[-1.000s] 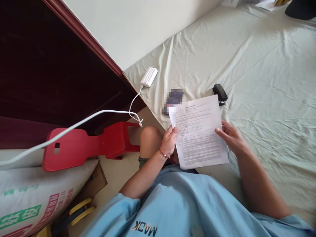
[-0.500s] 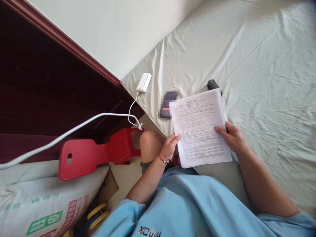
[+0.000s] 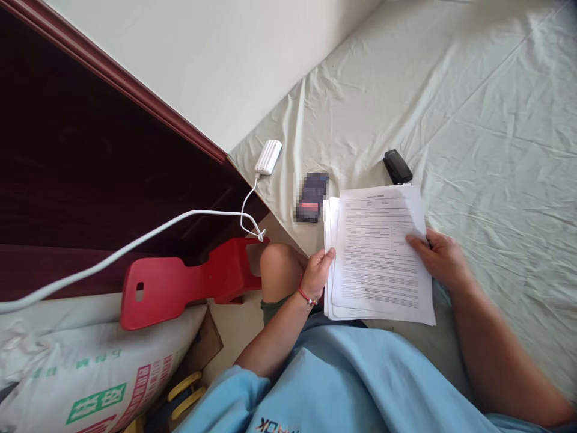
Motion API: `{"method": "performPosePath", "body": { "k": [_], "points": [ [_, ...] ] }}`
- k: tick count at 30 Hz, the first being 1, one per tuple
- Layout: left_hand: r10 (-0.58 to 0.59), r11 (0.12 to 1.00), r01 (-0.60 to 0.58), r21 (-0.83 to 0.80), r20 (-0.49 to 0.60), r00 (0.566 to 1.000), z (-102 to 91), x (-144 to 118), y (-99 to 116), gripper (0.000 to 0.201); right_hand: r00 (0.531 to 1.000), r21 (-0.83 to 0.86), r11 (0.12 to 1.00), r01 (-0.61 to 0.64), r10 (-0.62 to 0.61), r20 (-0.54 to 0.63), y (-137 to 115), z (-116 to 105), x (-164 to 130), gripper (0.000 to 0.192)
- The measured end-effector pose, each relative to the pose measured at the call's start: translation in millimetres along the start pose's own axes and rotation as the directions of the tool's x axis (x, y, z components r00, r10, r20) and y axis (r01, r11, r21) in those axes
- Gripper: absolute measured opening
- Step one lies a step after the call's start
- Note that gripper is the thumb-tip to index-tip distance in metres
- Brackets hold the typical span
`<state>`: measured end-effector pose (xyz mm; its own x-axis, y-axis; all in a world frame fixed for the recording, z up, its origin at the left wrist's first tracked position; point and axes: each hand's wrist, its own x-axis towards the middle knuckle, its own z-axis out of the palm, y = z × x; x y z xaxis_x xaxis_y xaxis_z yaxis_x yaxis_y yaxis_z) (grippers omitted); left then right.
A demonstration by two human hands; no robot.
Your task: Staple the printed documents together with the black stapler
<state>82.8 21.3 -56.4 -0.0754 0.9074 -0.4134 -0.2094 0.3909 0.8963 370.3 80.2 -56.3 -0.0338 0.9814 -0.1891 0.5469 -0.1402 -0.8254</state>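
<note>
A stack of printed papers (image 3: 376,258) is held over my lap, its sheets fanned so that several left edges show beside the top page. My left hand (image 3: 317,273) pinches the left edge of the lower sheets, thumb on top. On the right side, my right hand (image 3: 444,255) grips the top sheets with its thumb on the print and its fingers hidden beneath. Just beyond the papers' upper edge lies a black stapler (image 3: 397,166) on the pale bed sheet (image 3: 496,156). A blurred-out dark phone (image 3: 312,197) rests left of the papers.
A white power bank (image 3: 268,157) with a white cable (image 3: 180,215) sits near the bed's corner. To the left are a red plastic chair (image 3: 153,291), a printed white sack (image 3: 99,367) and a dark wooden panel (image 3: 90,150). A white wall (image 3: 225,60) stands behind.
The stack has spread: its top sheets have shifted right with my right hand, uncovering lower sheets' left edges. More of the stapler and phone now shows.
</note>
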Motion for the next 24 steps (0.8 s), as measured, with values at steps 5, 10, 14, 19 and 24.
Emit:
{"method": "performPosePath", "body": {
  "k": [5, 10, 14, 19, 24],
  "points": [
    [-0.018, 0.999, 0.018, -0.039, -0.024, 1.0, -3.3, 2.5, -3.8, 0.063, 0.974, -0.111, 0.993, 0.037, -0.061, -0.218, 2.0, -1.5, -0.2, 0.038],
    [-0.023, 0.997, 0.019, -0.074, -0.043, 0.999, -3.7, 3.8, -6.4, 0.066, 0.954, 0.003, 0.994, -0.109, 0.105, -0.279, 12.5, -13.5, 1.1, 0.029],
    [-0.037, 0.991, 0.03, -0.129, -0.05, 0.998, -3.5, 2.9, -4.2, 0.063, 0.941, 0.452, 0.873, -0.182, 0.288, -0.179, 16.6, -19.2, 1.5, 0.035],
    [-0.061, 0.978, 0.05, -0.2, -0.051, 0.997, -3.7, 2.0, -0.2, 0.062, 0.938, 0.738, 0.649, -0.182, 0.34, -0.068, 15.0, -24.1, 3.9, 0.041],
    [-0.056, 0.975, 0.04, -0.218, -0.068, 0.996, -2.7, 0.5, 1.3, 0.061, 0.949, 0.71, 0.665, -0.229, 0.315, 0.01, 18.1, -23.5, 5.3, 0.047]
  ]
}}
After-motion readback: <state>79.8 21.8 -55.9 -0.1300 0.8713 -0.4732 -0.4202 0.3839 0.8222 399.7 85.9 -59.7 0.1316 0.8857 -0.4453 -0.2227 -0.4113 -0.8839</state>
